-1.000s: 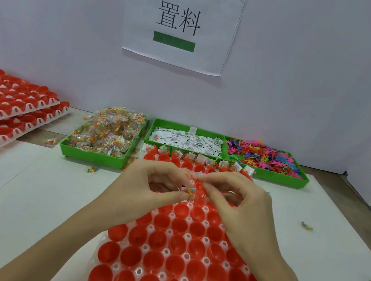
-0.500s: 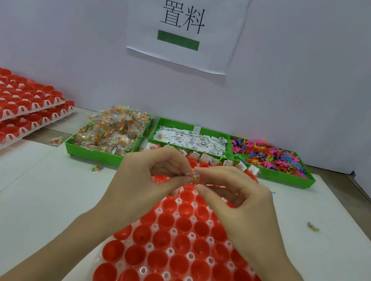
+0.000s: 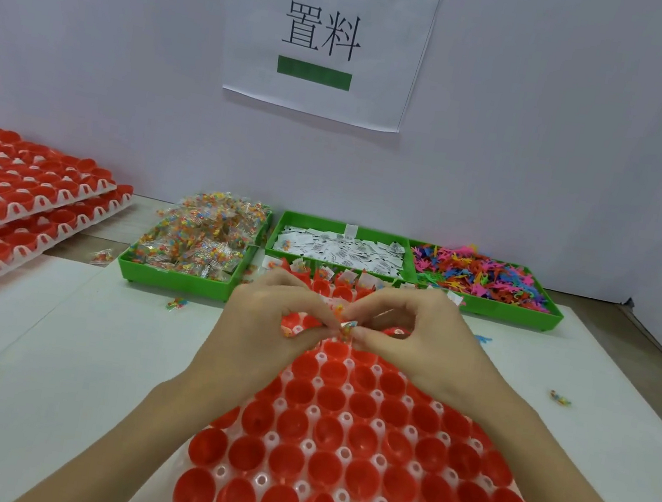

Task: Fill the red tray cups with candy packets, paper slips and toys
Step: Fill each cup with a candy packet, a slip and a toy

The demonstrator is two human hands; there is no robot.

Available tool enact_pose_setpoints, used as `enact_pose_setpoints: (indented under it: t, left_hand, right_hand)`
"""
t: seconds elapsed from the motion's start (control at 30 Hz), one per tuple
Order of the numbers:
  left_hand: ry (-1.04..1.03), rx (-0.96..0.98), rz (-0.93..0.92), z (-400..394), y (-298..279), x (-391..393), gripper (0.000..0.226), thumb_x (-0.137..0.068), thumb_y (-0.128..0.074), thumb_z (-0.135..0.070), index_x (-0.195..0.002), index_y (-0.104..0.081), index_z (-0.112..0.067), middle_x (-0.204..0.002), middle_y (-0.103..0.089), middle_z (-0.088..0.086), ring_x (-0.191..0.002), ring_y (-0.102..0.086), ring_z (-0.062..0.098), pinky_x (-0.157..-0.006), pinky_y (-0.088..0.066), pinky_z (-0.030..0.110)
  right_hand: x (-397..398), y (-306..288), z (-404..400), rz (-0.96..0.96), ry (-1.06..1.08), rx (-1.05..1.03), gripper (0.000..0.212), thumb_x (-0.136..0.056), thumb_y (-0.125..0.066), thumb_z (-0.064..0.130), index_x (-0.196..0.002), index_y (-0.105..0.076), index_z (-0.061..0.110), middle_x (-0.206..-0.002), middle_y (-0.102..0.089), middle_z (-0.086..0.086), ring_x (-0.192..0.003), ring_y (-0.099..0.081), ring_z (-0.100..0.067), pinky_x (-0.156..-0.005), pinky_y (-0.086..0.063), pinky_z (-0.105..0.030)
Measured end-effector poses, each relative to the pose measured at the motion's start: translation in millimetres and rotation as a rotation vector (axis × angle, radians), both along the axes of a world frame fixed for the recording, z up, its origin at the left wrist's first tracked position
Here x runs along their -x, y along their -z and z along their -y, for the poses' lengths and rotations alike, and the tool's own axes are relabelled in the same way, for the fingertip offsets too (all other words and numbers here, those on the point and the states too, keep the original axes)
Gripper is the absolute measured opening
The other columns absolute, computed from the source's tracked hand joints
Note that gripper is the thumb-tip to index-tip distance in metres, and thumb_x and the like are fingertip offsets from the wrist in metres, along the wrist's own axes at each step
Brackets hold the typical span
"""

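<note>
Both hands meet over the far middle of the red cup tray (image 3: 352, 462). The left hand (image 3: 265, 327) and the right hand (image 3: 414, 342) each pinch, between thumb and fingertips, one small clear candy packet (image 3: 345, 326) that hangs just above the cups, and the left hand seems to hold more packets in its curled fingers.

Only the farthest row of cups shows white paper slips (image 3: 364, 278) sticking up, with some colour among them. Every row nearer than the hands looks bare red inside, so by my reading the filling has barely begun and most of the tray is left.

Supplies lie beyond the tray in three green bins: candy packets (image 3: 197, 238) at left, slips (image 3: 338, 247) in the middle, coloured plastic toys (image 3: 486, 275) at right. Stacked red trays (image 3: 12, 200) wait at far left; whether they are filled I cannot tell
</note>
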State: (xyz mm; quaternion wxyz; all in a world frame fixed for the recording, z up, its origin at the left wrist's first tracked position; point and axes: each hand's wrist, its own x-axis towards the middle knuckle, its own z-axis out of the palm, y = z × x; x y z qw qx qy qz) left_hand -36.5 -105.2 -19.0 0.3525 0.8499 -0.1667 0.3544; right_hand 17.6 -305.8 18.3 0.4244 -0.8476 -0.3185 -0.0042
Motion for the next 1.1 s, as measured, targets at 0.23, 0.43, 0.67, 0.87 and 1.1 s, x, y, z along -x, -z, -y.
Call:
enact_pose_setpoints:
  t: [0.23, 0.43, 0.67, 0.87, 1.1]
  left_hand:
    - [-0.034, -0.13, -0.104, -1.6, 9.5, -11.3, 0.019, -0.069, -0.092, -0.01, -0.079, -0.082, -0.023, -0.084, -0.046, -0.028, -0.09, -0.059, 0.019, -0.076, -0.049, 0.028]
    - [0.034, -0.221, -0.106, -0.1, 14.7, -20.1, 0.013, -0.074, -0.09, -0.01, -0.076, -0.079, -0.016, -0.074, -0.059, -0.017, -0.09, -0.055, 0.023, -0.079, -0.039, 0.016]
    - [0.108, -0.386, -0.072, -8.9, 15.5, -24.1, 0.003, -0.085, -0.081, -0.014, -0.084, -0.08, -0.016, -0.089, -0.071, -0.007, -0.095, -0.052, 0.023, -0.084, -0.043, 0.03]
    - [0.1, -0.461, -0.034, -11.8, 18.1, -24.6, 0.011, -0.088, -0.077, -0.001, -0.084, -0.077, -0.012, -0.107, -0.066, 0.001, -0.1, -0.054, 0.029, -0.084, -0.05, 0.039]
    - [0.065, -0.54, 0.001, -14.7, 18.4, -22.0, 0.02, -0.084, -0.075, 0.001, -0.091, -0.076, -0.017, -0.114, -0.066, 0.0, -0.107, -0.056, 0.03, -0.087, -0.046, 0.046]
  right_hand:
    - [-19.6, 13.9, -9.6, 0.017, -0.011, 0.159, 0.015, -0.085, -0.081, 0.012, -0.092, -0.08, 0.025, -0.082, -0.077, 0.011, -0.079, -0.072, 0.001, -0.071, -0.054, -0.013]
    - [-23.3, 17.2, -7.7, 0.021, -0.002, 0.227, 0.013, -0.085, -0.08, 0.012, -0.092, -0.081, 0.023, -0.078, -0.074, 0.012, -0.074, -0.066, 0.004, -0.066, -0.048, -0.008]
    - [-21.3, 21.5, -14.8, 0.025, 0.008, 0.242, 0.015, -0.085, -0.078, 0.009, -0.092, -0.08, 0.021, -0.077, -0.073, 0.01, -0.071, -0.065, 0.005, -0.064, -0.048, -0.008]
    - [-20.9, 25.1, -17.2, -0.014, 0.048, 0.259, 0.018, -0.081, -0.08, 0.008, -0.083, -0.074, 0.025, -0.077, -0.071, 0.009, -0.07, -0.065, -0.001, -0.064, -0.05, -0.015]
    - [-22.8, 18.1, -14.4, 0.009, 0.021, 0.304, 0.01, -0.089, -0.078, 0.022, -0.091, -0.081, 0.031, -0.08, -0.073, 0.017, -0.077, -0.066, 0.005, -0.067, -0.046, -0.008]
